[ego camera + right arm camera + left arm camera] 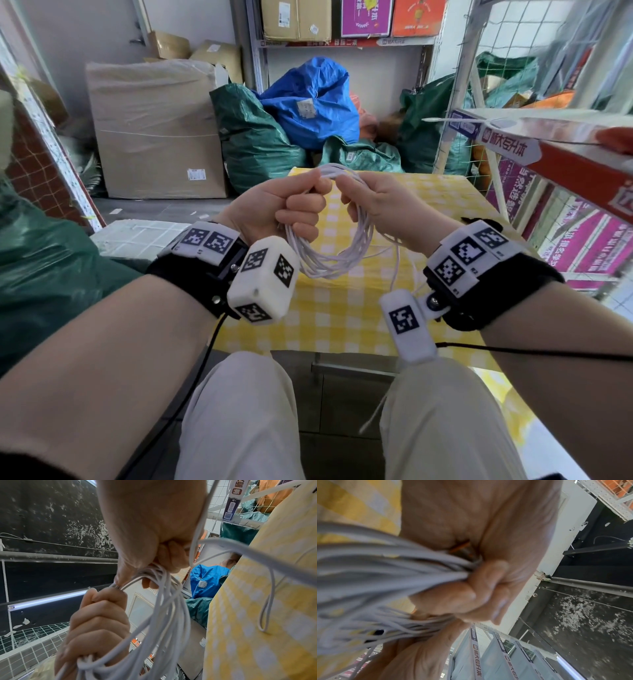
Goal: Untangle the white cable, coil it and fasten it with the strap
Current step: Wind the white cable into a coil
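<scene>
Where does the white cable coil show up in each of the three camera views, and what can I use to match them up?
Head: coil hangs at centre, between both hands.
Left wrist: coil fills the left half, blurred, strands entering the left hand.
Right wrist: coil hangs at centre, below the right hand.
Shared landmark: yellow checked cloth.

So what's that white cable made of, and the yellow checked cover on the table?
The white cable looks like wire in a smooth, slightly shiny plastic or rubbery sleeve: it bends into soft loops where the left hand and right hand grip it. The table cover seems woven cloth or coated cloth, matt, lying flat; which one cannot be told.
</scene>
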The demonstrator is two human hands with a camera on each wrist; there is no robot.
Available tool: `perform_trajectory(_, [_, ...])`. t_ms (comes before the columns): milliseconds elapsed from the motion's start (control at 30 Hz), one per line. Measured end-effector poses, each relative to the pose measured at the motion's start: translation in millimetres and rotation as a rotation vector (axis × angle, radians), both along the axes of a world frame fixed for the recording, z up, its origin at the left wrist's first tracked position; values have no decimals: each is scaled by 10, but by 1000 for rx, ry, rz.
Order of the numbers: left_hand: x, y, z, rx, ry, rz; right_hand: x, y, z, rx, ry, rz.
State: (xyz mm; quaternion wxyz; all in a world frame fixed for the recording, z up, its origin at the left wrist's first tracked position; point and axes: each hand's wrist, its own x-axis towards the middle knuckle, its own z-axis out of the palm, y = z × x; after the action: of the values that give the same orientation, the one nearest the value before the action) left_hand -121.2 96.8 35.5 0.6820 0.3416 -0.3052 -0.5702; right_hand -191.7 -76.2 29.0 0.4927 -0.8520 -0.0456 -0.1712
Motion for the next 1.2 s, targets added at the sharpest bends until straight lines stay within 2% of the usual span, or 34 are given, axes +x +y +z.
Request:
perform_trajectory(67, [5,-16,52,3,-77,118,2,-30,-14,6,-1,-10])
perform_trajectory(100, [47,-6,83,-20,-64,175,6,-59,-28,-13,12,-31])
perform_trajectory(167, [173,45,147,-100,50,278,-1,-140,-56,-61,69,-122])
perform_trajectory(300, [459,225,183,-142,265,625,-53,-301,-77,-39,132,-265])
perform_trajectory(433, [576,344,151,-189,340,781,-73,-307,-82,-22,120,-296])
perform_trajectory(533, [600,400,127,-172,355,886,-46,-323,-110,-1,82,-384])
perform_trajectory(667, [514,396,72,-16,226,790,-22,-363,-127,6,62,-550])
perform_trajectory(800, [331,281,59,108,31,599,-5,-336,-114,-200,146,-633])
perform_trajectory(900, [214,161,67,76,-31,544,16,-284,-120,-455,332,-569])
perform_trajectory(967, [170,95,77,16,-33,525,14,-248,-141,-547,420,-509])
perform_trajectory(1100, [110,-20,111,-110,-18,493,-32,-113,-146,-684,488,-381])
perform_trajectory(1200, [48,-114,115,-83,-149,543,-83,37,-88,-750,503,-263])
